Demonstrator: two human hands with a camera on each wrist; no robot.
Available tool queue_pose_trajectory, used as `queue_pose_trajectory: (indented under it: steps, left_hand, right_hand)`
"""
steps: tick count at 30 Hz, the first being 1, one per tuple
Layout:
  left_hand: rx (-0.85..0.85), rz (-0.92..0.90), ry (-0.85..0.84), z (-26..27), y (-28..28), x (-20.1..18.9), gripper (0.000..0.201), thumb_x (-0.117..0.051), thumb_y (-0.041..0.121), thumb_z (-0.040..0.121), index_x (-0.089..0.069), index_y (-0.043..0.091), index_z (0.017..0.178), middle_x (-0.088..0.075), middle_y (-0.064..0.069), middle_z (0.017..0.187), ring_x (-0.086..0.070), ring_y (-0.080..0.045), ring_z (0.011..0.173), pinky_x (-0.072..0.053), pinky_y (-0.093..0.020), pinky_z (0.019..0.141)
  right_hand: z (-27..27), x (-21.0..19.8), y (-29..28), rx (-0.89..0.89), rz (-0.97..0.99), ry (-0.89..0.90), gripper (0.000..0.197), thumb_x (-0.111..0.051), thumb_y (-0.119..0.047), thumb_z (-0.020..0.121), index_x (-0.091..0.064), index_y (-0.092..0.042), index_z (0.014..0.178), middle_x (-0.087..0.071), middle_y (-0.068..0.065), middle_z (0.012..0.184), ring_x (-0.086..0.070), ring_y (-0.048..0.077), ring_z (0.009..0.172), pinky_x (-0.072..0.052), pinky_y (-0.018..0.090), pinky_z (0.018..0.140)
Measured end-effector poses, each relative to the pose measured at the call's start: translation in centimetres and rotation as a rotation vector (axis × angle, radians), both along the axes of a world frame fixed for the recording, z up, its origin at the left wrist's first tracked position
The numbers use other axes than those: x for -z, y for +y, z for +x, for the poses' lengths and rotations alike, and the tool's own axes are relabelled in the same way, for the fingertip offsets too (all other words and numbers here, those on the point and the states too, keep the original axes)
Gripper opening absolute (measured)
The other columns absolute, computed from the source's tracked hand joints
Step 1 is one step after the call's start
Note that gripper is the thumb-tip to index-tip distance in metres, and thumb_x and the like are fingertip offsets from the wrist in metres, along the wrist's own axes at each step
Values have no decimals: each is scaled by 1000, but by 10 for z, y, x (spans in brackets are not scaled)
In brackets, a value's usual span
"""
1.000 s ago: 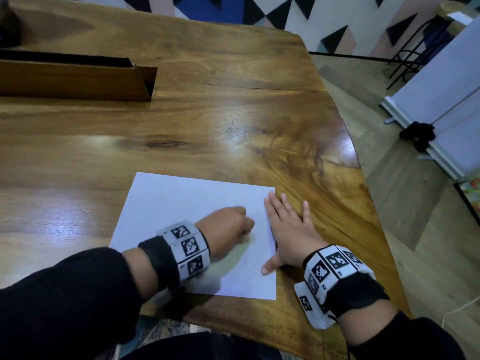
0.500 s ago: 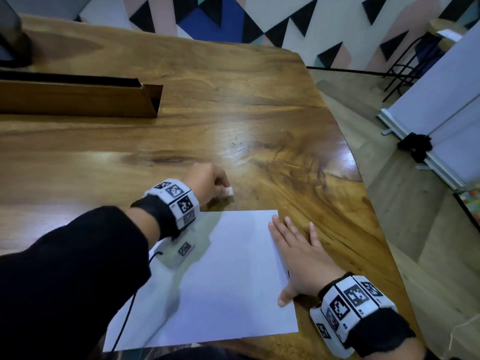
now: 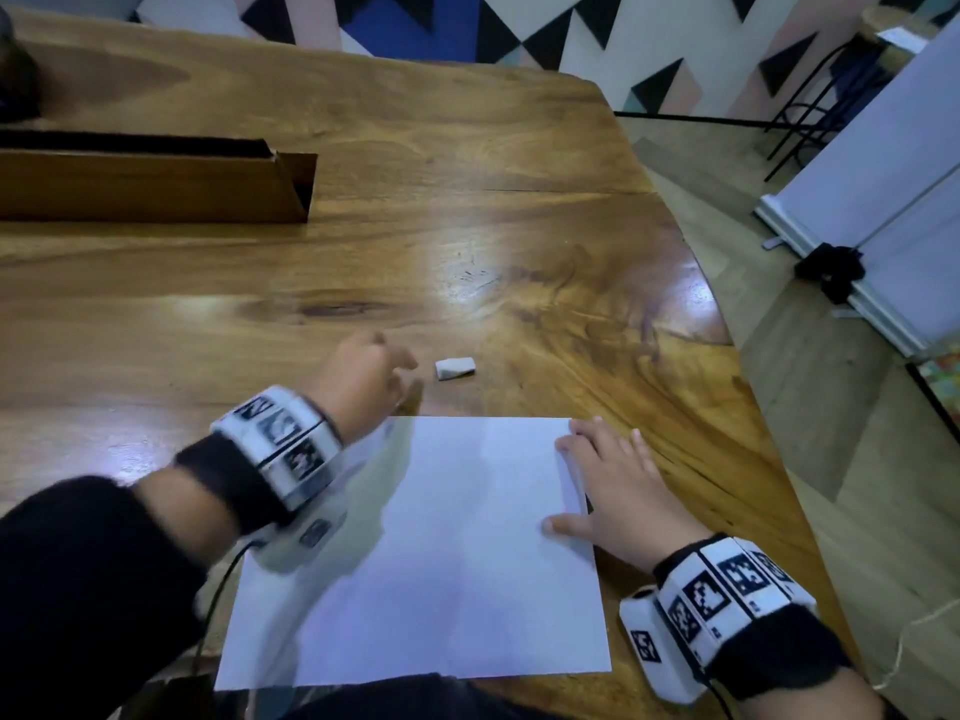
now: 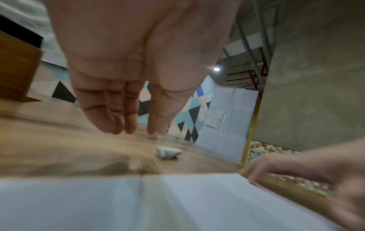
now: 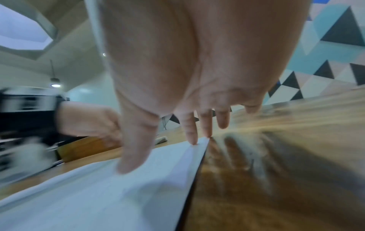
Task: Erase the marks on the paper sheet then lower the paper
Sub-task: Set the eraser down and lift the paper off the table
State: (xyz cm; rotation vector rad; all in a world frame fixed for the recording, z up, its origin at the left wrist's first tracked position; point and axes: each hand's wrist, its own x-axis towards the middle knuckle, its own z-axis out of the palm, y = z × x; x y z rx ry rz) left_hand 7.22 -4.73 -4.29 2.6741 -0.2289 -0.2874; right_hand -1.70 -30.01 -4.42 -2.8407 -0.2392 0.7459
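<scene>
A white paper sheet [image 3: 457,553] lies flat on the wooden table [image 3: 467,200], its near edge at the table's front; I see no marks on it. A small white eraser [image 3: 455,368] rests on the wood just beyond the sheet's far edge, also seen as the eraser [image 4: 168,153] in the left wrist view. My left hand [image 3: 363,384] hovers beside the eraser, apart from it, fingers [image 4: 110,118] loose and empty. My right hand [image 3: 613,485] lies flat on the sheet's right edge, with fingertips [image 5: 192,139] and thumb pressing the paper [image 5: 98,195].
A long wooden box [image 3: 156,187] stands at the back left of the table. The table's curved right edge [image 3: 727,356] drops to the floor, where a white partition panel [image 3: 883,189] stands.
My left hand carried the eraser from the sheet to the wood beyond it and let it go. The paper now sits nearer to me, with my right hand still on its edge.
</scene>
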Motion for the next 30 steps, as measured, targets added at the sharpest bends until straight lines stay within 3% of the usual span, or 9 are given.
queue_pose_trajectory:
  steps: [4, 7, 10, 14, 17, 20, 23, 25, 30]
  left_hand:
    - [-49, 124, 70, -67, 40, 5, 52, -77, 17, 63, -60, 14, 113, -56, -22, 109, -52, -41, 97, -43, -44, 87]
    - [-66, 238, 159, -100, 54, 12, 70, -80, 35, 61, -52, 19, 123, -49, -18, 124, -45, -39, 105, -40, -47, 94]
    - [-67, 280, 146, -112, 59, 20, 77, -79, 39, 61, -47, 20, 128, -45, -18, 132, -44, -39, 108, -39, -49, 96]
    - [-76, 273, 124, -113, 59, 23, 79, -78, 41, 62, -44, 22, 131, -42, -15, 135, -41, -38, 112, -39, -49, 96]
    - [-68, 278, 123, -114, 59, 22, 78, -75, 44, 64, -42, 23, 132, -38, -13, 138, -38, -35, 116, -37, -47, 100]
    - [-39, 275, 123, -116, 59, 23, 78, -71, 45, 68, -38, 22, 134, -30, -12, 145, -34, -34, 124, -34, -45, 105]
    - [16, 205, 149, -117, 61, 28, 81, -70, 39, 73, -30, 16, 138, -8, -8, 155, -13, -26, 142, -21, -36, 115]
    - [29, 149, 177, -115, 62, 28, 82, -71, 34, 73, -28, 12, 139, -1, -7, 156, -3, -21, 144, -15, -33, 117]
    - [12, 111, 218, -107, 61, 23, 80, -75, 34, 69, -32, 13, 134, -3, -7, 156, -5, -21, 144, -17, -34, 116]
  right_hand:
    - [12, 5, 3, 158, 37, -106, 91, -68, -50, 81, -19, -16, 149, -20, -3, 152, -18, 18, 139, -19, 34, 113]
    - [19, 7, 5, 175, -19, -108, 90, -72, -52, 76, -27, -16, 146, -27, -1, 143, -26, 20, 131, -26, 33, 105]
    - [24, 7, 8, 191, -14, -86, 81, -78, -47, 72, -37, -17, 135, -32, -1, 131, -31, 20, 123, -32, 32, 98]
    - [22, 9, 12, 216, 77, -39, 73, -84, -40, 67, -44, -16, 123, -30, -5, 115, -32, 19, 120, -33, 27, 97]
    - [18, 11, 17, 219, 80, -21, 100, -85, -40, 66, -28, -14, 144, -27, 2, 134, -23, 22, 132, -27, 28, 107]
    - [17, 10, 19, 196, -9, -55, 113, -85, -50, 61, -22, -13, 147, -19, 2, 147, -18, 22, 136, -25, 33, 112]
    - [22, 7, 19, 172, -83, -68, 105, -85, -54, 56, -32, -14, 138, -29, 2, 138, -28, 21, 127, -32, 33, 103]
    - [26, 4, 20, 156, -95, -64, 99, -86, -53, 55, -36, -14, 132, -34, 1, 130, -32, 21, 122, -35, 32, 98]
    - [32, 5, 21, 142, -99, -28, 87, -86, -49, 58, -41, -16, 125, -40, 1, 125, -35, 21, 119, -36, 33, 98]
